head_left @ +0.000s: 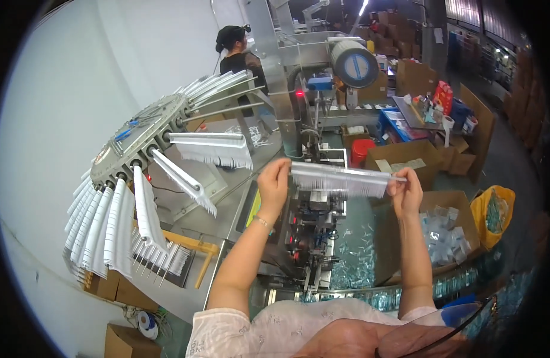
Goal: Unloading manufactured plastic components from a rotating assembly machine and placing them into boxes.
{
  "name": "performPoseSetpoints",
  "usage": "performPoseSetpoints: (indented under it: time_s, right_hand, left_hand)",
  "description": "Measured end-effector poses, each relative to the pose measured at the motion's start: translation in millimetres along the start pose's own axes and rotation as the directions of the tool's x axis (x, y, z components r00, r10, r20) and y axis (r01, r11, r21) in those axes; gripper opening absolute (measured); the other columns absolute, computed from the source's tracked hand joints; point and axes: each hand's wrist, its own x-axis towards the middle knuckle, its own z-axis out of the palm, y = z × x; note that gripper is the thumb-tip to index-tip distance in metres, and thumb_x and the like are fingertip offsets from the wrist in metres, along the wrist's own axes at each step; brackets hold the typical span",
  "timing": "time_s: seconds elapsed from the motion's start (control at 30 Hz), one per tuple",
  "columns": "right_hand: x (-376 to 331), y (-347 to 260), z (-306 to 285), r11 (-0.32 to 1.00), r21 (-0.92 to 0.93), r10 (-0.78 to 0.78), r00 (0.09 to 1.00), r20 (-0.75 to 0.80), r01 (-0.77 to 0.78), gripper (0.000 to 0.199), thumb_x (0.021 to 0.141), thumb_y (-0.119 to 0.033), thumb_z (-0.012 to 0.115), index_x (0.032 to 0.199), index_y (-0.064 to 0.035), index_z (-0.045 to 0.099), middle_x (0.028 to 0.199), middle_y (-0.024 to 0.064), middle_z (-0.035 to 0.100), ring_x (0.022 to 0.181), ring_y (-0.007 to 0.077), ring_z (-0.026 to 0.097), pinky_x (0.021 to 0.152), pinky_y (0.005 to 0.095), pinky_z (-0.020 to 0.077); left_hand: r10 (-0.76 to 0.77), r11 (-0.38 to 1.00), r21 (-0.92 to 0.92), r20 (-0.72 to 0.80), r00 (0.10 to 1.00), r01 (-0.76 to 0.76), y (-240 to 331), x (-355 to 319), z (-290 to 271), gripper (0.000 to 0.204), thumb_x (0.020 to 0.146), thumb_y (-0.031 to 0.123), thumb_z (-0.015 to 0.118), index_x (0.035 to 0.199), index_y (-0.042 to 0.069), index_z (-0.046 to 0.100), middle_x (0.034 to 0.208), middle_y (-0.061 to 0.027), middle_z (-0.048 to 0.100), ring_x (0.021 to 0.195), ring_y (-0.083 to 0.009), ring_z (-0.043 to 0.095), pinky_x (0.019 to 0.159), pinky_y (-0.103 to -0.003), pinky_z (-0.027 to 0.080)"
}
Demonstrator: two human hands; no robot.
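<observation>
Left hand (273, 179) and right hand (405, 190) pinch opposite ends of a white comb-like strip (339, 179), fingers closed, keeping it level beside the rotating rack (145, 134).

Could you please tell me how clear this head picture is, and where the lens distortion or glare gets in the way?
In the head view, the left hand and right hand, holding a white comb-like strip by its ends, look fairly sharp; fisheye bending curves the edges near the black rim; the pale wall at left is bright and washed out; the cardboard boxes far back are dim and soft.
</observation>
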Motion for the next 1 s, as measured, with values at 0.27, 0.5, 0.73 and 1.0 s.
performPoseSetpoints:
  time_s: [0.27,0.5,0.73,1.0]
  right_hand:
    - [111,-7,55,0.982,0.187,-0.019,0.999,0.03,0.013,0.021,0.085,-0.024,0.042,0.079,-0.0056,0.051,0.062,0.0082,0.054,0.053,0.0127,0.046,0.05,0.0239,0.0347]
    - [132,7,88,0.972,0.224,0.05,0.992,0.119,-0.076,0.023,0.086,-0.029,0.047,0.082,-0.0072,0.052,0.065,0.0058,0.055,0.054,0.011,0.046,0.051,0.0228,0.0341]
    - [144,51,154,0.983,-0.181,0.058,0.974,0.22,-0.018,0.014,0.082,-0.018,0.051,0.088,-0.0051,0.05,0.063,0.0008,0.047,0.047,0.0058,0.038,0.041,0.0208,0.0264]
    - [120,96,219,0.993,-0.111,0.047,0.977,0.206,-0.025,0.019,0.086,-0.026,0.05,0.091,-0.0075,0.052,0.061,-0.0015,0.05,0.049,0.0035,0.04,0.044,0.0173,0.0277]
  left_hand:
    - [0.172,0.951,0.28,-0.133,0.976,-0.13,0,105,2,0.035,0.076,-0.004,0.044,0.107,0.008,0.055,0.083,-0.0144,0.058,0.075,-0.0256,0.057,0.068,-0.029,0.043]
    - [0.143,0.934,0.34,-0.081,0.986,-0.107,-20,109,-23,0.033,0.076,-0.002,0.044,0.108,0.002,0.052,0.09,-0.0156,0.057,0.081,-0.0264,0.056,0.072,-0.031,0.043]
    - [0.023,0.895,0.446,-0.076,0.997,0.013,-7,2,-13,0.036,0.074,0.006,0.051,0.109,0.001,0.045,0.097,-0.0159,0.051,0.084,-0.0305,0.049,0.074,-0.036,0.038]
    - [-0.096,0.952,0.305,0.243,0.965,0.018,51,-100,-70,0.018,0.072,0.004,0.054,0.09,0.004,0.056,0.077,-0.0117,0.051,0.073,-0.0286,0.051,0.063,-0.036,0.041]
